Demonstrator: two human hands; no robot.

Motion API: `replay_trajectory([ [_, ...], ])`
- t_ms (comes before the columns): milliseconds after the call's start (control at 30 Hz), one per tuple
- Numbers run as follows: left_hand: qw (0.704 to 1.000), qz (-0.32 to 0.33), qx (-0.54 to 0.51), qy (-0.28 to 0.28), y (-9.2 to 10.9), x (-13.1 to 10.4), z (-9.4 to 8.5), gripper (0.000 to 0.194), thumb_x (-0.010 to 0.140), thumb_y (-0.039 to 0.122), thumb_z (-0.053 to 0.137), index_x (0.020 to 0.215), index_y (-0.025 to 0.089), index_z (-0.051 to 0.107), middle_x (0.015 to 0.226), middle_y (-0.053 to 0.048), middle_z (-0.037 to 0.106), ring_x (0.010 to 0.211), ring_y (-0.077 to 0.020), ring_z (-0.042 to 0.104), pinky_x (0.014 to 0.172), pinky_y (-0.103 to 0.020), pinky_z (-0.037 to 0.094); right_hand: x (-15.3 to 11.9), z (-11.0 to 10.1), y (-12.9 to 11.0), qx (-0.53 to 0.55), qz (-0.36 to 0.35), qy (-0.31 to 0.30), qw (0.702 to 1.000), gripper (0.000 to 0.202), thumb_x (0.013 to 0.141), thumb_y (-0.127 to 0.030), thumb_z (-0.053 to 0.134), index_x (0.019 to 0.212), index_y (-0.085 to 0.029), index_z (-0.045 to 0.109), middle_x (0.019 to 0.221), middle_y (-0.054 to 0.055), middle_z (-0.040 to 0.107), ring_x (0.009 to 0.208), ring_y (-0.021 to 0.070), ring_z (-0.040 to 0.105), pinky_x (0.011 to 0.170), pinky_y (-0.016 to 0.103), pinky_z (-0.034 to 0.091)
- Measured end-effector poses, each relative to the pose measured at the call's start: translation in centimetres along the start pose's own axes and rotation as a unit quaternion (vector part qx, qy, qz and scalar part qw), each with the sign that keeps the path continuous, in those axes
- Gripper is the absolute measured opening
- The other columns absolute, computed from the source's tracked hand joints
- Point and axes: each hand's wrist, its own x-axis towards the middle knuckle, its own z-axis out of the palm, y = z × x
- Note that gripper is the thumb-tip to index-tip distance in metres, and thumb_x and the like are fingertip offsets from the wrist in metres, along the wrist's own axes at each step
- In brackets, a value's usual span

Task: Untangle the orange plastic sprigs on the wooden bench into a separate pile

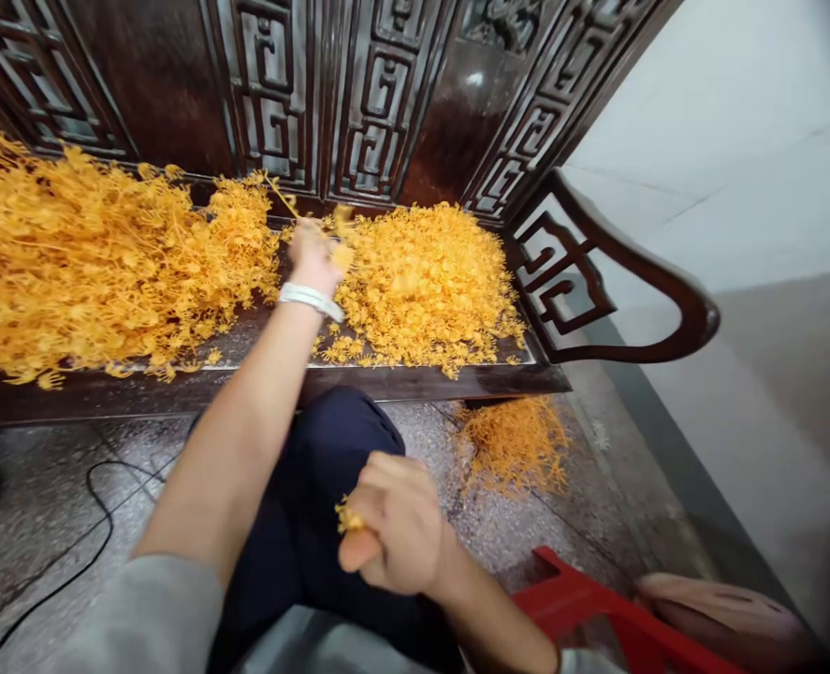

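My left hand (316, 255) reaches over the bench, between two heaps of yellow plastic flower pieces. It is blurred, with its fingers closed on a yellow plastic sprig (283, 197) whose thin stem sticks out to the upper left. To its left lies a large heap of branching yellow sprigs (106, 262). On the right is a heap of loose small yellow flower heads (429, 281). Above my lap, my right hand (404, 524) is closed in a fist. Yellow flower pieces (348, 517) poke out beside its thumb; the rest of its contents is hidden.
The dark wooden bench (429, 382) has a carved back and a curved armrest (695, 318) at the right. Below it, a pile of bare orange stems (516, 445) lies on the floor. A red stool (575, 599) stands at lower right, and a black cable (109, 524) runs at left.
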Motion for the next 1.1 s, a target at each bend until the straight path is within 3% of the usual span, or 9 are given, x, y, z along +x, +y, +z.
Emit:
replay_trajectory([
  [167,0.992,0.093,0.002,-0.089,2.8,2.3,-0.8,0.034,0.112,0.027,0.056,0.080,0.023,0.047,0.052,0.008,0.025,0.038,-0.0064,0.020,0.041,-0.025,0.014,1.3,-3.7,0.8,0.033,0.120,0.111,0.986,0.014,0.110,-0.030,0.057,0.109,-0.027,0.070,0.085,0.003,0.071,0.072,0.0170,0.067,0.063,0.032,0.053],
  [300,0.992,0.064,0.020,-0.103,1.4,1.3,-1.5,0.033,0.113,0.026,0.053,0.081,0.023,0.049,0.051,0.008,0.023,0.039,-0.0079,0.018,0.042,-0.026,0.012,5.9,-7.3,9.7,0.010,0.133,0.219,0.967,0.033,0.113,-0.052,0.043,0.114,-0.028,0.066,0.092,0.005,0.061,0.069,0.0156,0.062,0.061,0.032,0.054],
  [400,0.993,0.063,0.014,-0.100,0.6,0.7,-1.8,0.031,0.111,0.029,0.058,0.082,0.023,0.050,0.050,0.008,0.024,0.040,-0.0077,0.018,0.042,-0.026,0.013,9.0,-8.4,17.1,-0.167,0.167,0.184,0.954,0.063,0.107,-0.073,0.041,0.143,-0.024,0.057,0.131,0.017,0.057,0.118,0.0287,0.065,0.094,0.053,0.059],
  [500,0.994,0.061,0.003,-0.096,0.3,0.2,-1.8,0.030,0.109,0.029,0.063,0.082,0.023,0.050,0.051,0.008,0.026,0.040,-0.0070,0.018,0.044,-0.026,0.011,10.1,-7.9,20.6,-0.227,0.216,0.221,0.924,0.084,0.102,-0.084,0.032,0.149,-0.018,0.055,0.151,0.024,0.044,0.148,0.0384,0.046,0.117,0.070,0.042],
  [600,0.993,0.064,0.001,-0.095,-0.1,-0.6,-1.7,0.030,0.110,0.025,0.057,0.081,0.022,0.050,0.052,0.008,0.025,0.040,-0.0071,0.018,0.045,-0.026,0.011,9.3,-5.0,19.2,-0.127,0.247,0.215,0.936,0.079,0.106,-0.080,0.024,0.146,-0.020,0.057,0.144,0.021,0.053,0.139,0.0335,0.055,0.113,0.063,0.049],
  [700,0.995,0.062,-0.002,-0.081,-1.2,-1.4,-1.5,0.030,0.111,0.022,0.051,0.081,0.022,0.048,0.052,0.009,0.023,0.039,-0.0078,0.017,0.045,-0.026,0.011,8.3,0.0,16.3,0.004,0.278,0.147,0.949,0.070,0.104,-0.079,0.041,0.145,-0.024,0.055,0.137,0.019,0.060,0.115,0.0261,0.067,0.091,0.044,0.061],
  [833,0.995,0.042,0.011,-0.087,-2.9,-2.5,-1.4,0.028,0.109,0.019,0.053,0.081,0.023,0.048,0.051,0.008,0.025,0.039,-0.0086,0.018,0.044,-0.027,0.012,8.7,4.8,15.6,0.174,0.352,0.132,0.910,0.076,0.092,-0.082,0.059,0.140,-0.023,0.051,0.123,0.016,0.066,0.085,0.0193,0.066,0.072,0.035,0.058],
  [1000,0.993,0.050,0.011,-0.104,-2.4,-1.9,-1.5,0.028,0.107,0.023,0.060,0.082,0.022,0.050,0.053,0.008,0.026,0.040,-0.0073,0.018,0.045,-0.027,0.012,8.5,3.9,16.0,0.320,0.364,0.159,0.860,0.057,0.090,-0.069,0.069,0.123,-0.024,0.058,0.084,0.001,0.058,0.064,0.0138,0.050,0.060,0.031,0.047],
  [1100,0.997,0.034,-0.009,-0.064,-1.4,-0.8,-1.4,0.029,0.108,0.028,0.059,0.082,0.022,0.047,0.054,0.009,0.023,0.039,-0.0064,0.017,0.045,-0.026,0.011,7.0,3.5,13.0,0.293,0.341,0.141,0.882,0.048,0.103,-0.064,0.056,0.130,-0.025,0.061,0.070,-0.004,0.042,0.053,0.0131,0.031,0.050,0.030,0.032],
])
